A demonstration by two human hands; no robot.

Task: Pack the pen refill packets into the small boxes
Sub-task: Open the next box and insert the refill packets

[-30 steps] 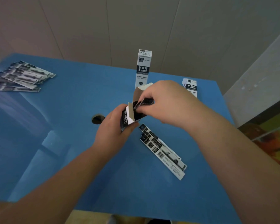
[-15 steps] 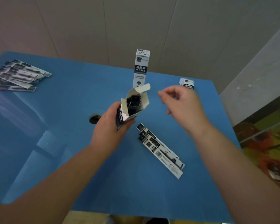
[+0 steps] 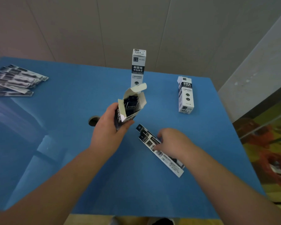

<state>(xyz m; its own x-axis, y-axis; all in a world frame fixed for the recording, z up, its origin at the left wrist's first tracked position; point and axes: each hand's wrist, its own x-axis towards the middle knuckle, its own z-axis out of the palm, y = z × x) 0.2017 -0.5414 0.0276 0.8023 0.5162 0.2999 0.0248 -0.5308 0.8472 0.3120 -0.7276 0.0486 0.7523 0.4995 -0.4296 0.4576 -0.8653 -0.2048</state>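
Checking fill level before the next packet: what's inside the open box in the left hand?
Dark refill packets show through the open box's mouth. How many, and how deep, is hidden by its walls.

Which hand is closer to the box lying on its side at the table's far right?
Right. The right hand is on the packets, below the lying box; the left hand, holding the open box, is farther left.

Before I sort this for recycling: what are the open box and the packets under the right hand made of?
The open box in the left hand looks like thin printed card: plain matte inside, flaps creased and standing. The packets under the right hand lie flat with printed faces and a barcode; card or plastic film, I cannot tell.
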